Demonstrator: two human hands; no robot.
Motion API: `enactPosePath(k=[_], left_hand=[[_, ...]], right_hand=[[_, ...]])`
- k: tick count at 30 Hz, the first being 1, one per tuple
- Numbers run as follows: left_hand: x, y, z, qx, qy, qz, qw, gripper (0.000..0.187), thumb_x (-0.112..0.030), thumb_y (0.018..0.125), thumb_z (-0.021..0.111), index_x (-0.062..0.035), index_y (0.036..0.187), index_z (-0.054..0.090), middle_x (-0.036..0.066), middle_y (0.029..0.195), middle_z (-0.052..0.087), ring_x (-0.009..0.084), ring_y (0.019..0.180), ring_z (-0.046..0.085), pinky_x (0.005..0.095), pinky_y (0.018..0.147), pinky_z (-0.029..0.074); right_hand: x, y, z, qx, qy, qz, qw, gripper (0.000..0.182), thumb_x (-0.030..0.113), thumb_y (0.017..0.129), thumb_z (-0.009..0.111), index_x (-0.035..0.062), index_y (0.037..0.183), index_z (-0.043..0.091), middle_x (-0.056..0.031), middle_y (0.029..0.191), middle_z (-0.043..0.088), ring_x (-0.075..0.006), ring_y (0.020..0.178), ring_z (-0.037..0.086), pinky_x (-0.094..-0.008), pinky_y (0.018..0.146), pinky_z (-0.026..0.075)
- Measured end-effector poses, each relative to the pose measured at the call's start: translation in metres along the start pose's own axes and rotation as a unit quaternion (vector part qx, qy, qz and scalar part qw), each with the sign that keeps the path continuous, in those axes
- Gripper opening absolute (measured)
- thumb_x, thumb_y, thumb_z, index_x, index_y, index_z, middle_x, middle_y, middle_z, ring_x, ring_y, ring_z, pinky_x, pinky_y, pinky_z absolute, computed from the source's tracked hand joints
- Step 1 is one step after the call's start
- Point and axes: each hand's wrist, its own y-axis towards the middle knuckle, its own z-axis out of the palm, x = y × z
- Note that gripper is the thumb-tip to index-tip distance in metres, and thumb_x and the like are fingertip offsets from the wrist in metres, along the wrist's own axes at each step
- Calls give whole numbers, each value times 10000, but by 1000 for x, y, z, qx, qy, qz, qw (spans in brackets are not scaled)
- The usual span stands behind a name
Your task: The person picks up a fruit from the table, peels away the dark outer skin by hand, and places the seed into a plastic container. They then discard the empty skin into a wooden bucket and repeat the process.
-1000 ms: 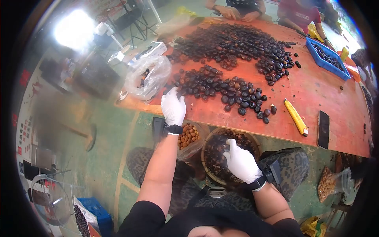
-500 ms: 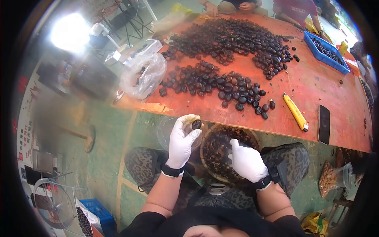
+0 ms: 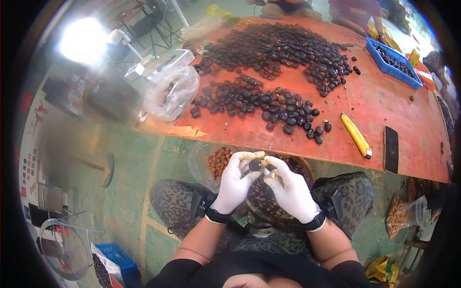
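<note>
My left hand (image 3: 236, 185), in a white glove with stained fingertips, grips a dark nut (image 3: 255, 165) between thumb and fingers. Close against it, my right hand (image 3: 293, 192), also gloved, pinches at the nut's right side; a small pale piece shows between its fingertips, too small to name. Both hands are over a round basket (image 3: 313, 178) of dark shell pieces, below the table's front edge. Left of them is a clear bowl (image 3: 194, 165) with brown kernels (image 3: 219, 162). Dark nuts (image 3: 283, 108) lie in heaps on the red table (image 3: 355, 98).
A yellow cutter (image 3: 356, 135) and a black phone (image 3: 391, 150) lie on the table's right part. Farther back is a blue tray (image 3: 394, 68) of dark nuts. A plastic bag (image 3: 173, 93) sits at the left corner. People are at the table's far side.
My right hand has moved up and left to meet my left hand at the nut. My left hand has shifted slightly right and down, uncovering the kernels in the bowl.
</note>
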Motion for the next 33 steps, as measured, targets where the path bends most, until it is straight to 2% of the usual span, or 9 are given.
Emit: enactPosePath(k=[4, 7, 10, 16, 19, 22, 25, 28, 33], left_hand=[[-7, 0, 2, 15, -21, -28, 999, 385, 83, 822, 636, 17, 1186, 532, 134, 1270, 541, 187, 1092, 569, 315, 929, 482], [-10, 1, 6, -20, 12, -7, 1000, 367, 64, 821, 651, 26, 1181, 591, 97, 1227, 571, 167, 1091, 560, 302, 927, 478], [-5, 1, 6, -17, 11, 26, 999, 396, 28, 824, 671, 24, 1212, 594, 71, 1174, 595, 160, 1065, 570, 296, 935, 469], [-4, 0, 7, -31, -50, 14, 998, 384, -69, 817, 721, 2, 1168, 580, 55, 1139, 605, 149, 1043, 572, 282, 930, 459], [-5, -2, 3, -15, -32, 5, 999, 364, -78, 821, 722, -14, 1146, 570, 49, 1133, 608, 149, 1038, 573, 286, 922, 459], [-9, -2, 4, -38, -32, -7, 999, 373, -51, 809, 725, -14, 1148, 574, 49, 1138, 604, 150, 1053, 565, 295, 931, 452], [-6, -2, 9, -43, -43, 37, 997, 382, -16, 796, 724, -10, 1147, 573, 49, 1142, 598, 152, 1073, 553, 293, 928, 454], [-2, 0, 9, -58, -28, 66, 996, 354, 62, 811, 668, 5, 1144, 562, 58, 1131, 589, 137, 1002, 577, 279, 919, 467], [-2, -3, 8, -61, -75, 21, 995, 361, 28, 800, 693, 3, 1139, 575, 61, 1118, 605, 162, 1019, 573, 292, 926, 459]], right_hand=[[-1, 2, -2, 6, 18, -11, 1000, 476, 91, 848, 633, 124, 1304, 499, -181, 849, 645, -366, 768, 643, -401, 646, 511], [-2, 2, -5, 13, 20, 10, 1000, 456, 88, 849, 637, 111, 1289, 518, -187, 862, 648, -363, 779, 648, -385, 663, 516], [-3, 0, -5, 14, 37, 11, 999, 469, 82, 849, 641, 107, 1298, 507, -193, 875, 650, -361, 798, 652, -374, 674, 517], [5, 1, -8, 38, 67, 37, 996, 479, 66, 847, 637, 112, 1306, 506, -196, 867, 647, -375, 794, 647, -367, 680, 520], [11, 2, -8, 46, 61, 53, 996, 491, 62, 844, 636, 121, 1314, 507, -192, 875, 643, -372, 796, 644, -363, 682, 523], [0, 0, 8, -30, 51, -39, 997, 503, 52, 843, 629, 126, 1324, 502, -186, 917, 636, -370, 815, 637, -363, 695, 523], [3, -1, 10, -37, 18, -33, 999, 509, 37, 847, 618, 115, 1335, 492, -191, 973, 627, -371, 847, 632, -366, 725, 522], [-2, -1, 16, -46, 64, -57, 995, 498, 18, 854, 602, 97, 1333, 488, -202, 989, 623, -370, 860, 635, -361, 746, 520], [7, -1, 7, 1, 110, 5, 994, 511, 15, 862, 603, 89, 1350, 476, -215, 972, 628, -321, 816, 646, -314, 746, 511]])
